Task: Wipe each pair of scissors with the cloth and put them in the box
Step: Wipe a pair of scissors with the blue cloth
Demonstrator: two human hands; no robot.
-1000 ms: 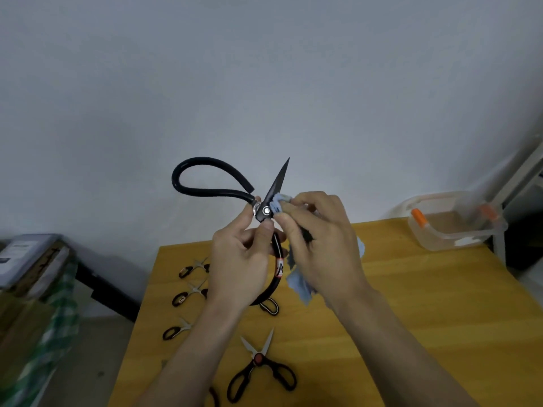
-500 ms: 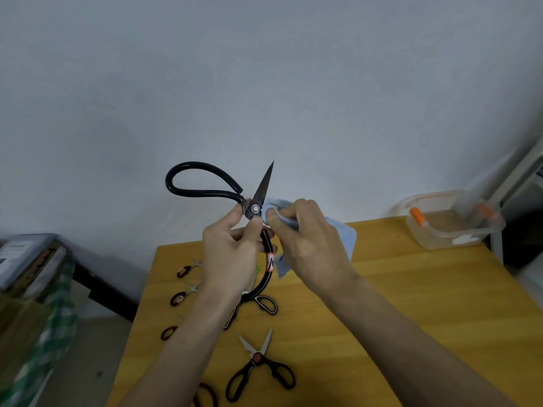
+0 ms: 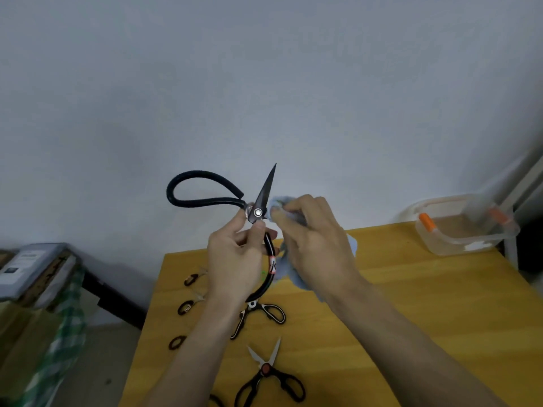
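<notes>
We hold the large black scissors raised above the far edge of the yellow table, near the middle of the view; one blade points toward 12 o'clock, one handle loops out toward 10 o'clock, and the second blade is hidden. Our left hand pinches them at the pivot, thumb and fingers curled round the joint. At 3 o'clock of the pivot, our right hand bunches the blue cloth in curled fingers and presses it against the metal. To wipe well, we judge it best to keep the pivot pinched firmly and draw the cloth outward along the blade's flat, away from the edge. The clear box waits at 3 o'clock, well apart. More scissors lie at 6 o'clock.
</notes>
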